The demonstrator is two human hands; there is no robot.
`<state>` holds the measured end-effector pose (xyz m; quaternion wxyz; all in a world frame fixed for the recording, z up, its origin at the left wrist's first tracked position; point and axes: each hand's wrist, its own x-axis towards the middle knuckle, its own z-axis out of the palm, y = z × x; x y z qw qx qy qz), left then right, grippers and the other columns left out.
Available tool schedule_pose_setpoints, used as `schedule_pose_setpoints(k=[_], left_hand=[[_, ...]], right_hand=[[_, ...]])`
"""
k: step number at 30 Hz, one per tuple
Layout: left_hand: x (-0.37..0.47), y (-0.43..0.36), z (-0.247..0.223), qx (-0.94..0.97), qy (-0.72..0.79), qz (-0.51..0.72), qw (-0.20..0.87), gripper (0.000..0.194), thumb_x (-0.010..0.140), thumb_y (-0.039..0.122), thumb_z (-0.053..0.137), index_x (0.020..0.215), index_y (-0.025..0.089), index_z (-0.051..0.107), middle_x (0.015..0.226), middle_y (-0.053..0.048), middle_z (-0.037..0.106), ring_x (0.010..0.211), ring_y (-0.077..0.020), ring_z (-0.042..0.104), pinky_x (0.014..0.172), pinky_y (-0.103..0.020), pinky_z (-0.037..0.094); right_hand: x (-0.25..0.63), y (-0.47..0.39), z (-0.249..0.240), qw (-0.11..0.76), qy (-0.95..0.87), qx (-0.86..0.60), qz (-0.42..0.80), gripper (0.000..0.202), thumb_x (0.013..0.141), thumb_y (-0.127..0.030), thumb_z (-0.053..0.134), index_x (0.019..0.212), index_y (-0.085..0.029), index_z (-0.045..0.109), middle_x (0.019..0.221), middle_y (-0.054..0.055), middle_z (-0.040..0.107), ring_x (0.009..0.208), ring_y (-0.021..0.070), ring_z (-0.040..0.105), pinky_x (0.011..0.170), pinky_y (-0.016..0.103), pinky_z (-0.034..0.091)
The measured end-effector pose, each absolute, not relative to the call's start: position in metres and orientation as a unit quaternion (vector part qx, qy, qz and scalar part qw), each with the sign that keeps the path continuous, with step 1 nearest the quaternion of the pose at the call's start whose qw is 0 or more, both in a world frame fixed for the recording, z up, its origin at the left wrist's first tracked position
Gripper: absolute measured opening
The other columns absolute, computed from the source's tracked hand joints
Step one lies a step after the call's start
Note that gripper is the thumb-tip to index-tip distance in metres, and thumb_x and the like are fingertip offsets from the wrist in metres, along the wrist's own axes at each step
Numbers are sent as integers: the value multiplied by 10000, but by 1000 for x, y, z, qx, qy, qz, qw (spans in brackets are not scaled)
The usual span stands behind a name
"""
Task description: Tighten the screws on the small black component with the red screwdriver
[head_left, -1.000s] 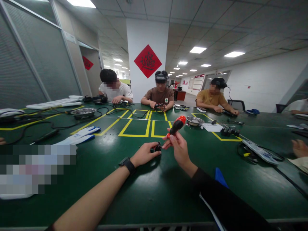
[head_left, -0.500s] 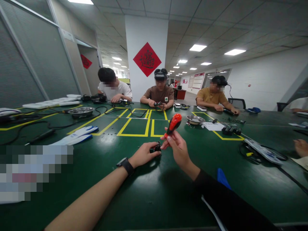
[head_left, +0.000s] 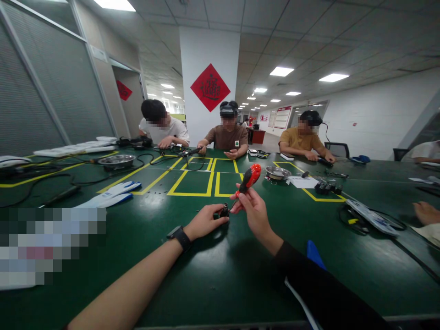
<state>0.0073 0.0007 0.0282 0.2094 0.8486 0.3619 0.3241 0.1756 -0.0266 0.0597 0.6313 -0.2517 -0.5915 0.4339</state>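
My left hand [head_left: 208,221] rests low over the green table, thumb and fingers closed on a small black part with a round metal end [head_left: 224,210]. In my right hand [head_left: 253,208] is a screwdriver with a red and black handle [head_left: 250,178], tilted so that the handle points up and to the right. Its shaft runs down to the left toward the black part. My fingers partly hide the shaft, and I cannot make out whether the tip sits in the part.
White gloves [head_left: 113,195] lie to the left. Metal bowls [head_left: 277,172] stand farther back, near a paper sheet [head_left: 303,182] and several black parts [head_left: 328,187]. A power strip [head_left: 371,216] with cable is at the right. Three people sit across the table [head_left: 213,293].
My hands and the screwdriver stay almost in place. Across the table, the middle person's hands have moved apart, with a dark cabled item now toward the left.
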Motion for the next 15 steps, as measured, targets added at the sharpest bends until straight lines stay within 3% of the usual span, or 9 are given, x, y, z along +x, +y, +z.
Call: schedule_pose_setpoints(k=[7, 15], left_hand=[[7, 0, 29, 847, 365, 320, 216, 214, 796, 330, 548, 891, 150, 612, 835, -21, 622, 756, -157, 543, 698, -247, 403], [8, -3, 33, 845, 377, 315, 211, 240, 790, 359, 545, 879, 146, 613, 809, -17, 613, 732, -152, 523, 686, -241, 400]], right_hand=[[172, -28, 60, 651, -572, -256, 428, 345, 747, -273, 653, 963, -222, 389, 691, -44, 628, 441, 85, 561, 447, 193, 467], [174, -31, 61, 630, -581, -234, 459, 291, 869, -359, 453, 1128, -231, 414, 845, 10, 604, 537, 98, 605, 534, 239, 505]])
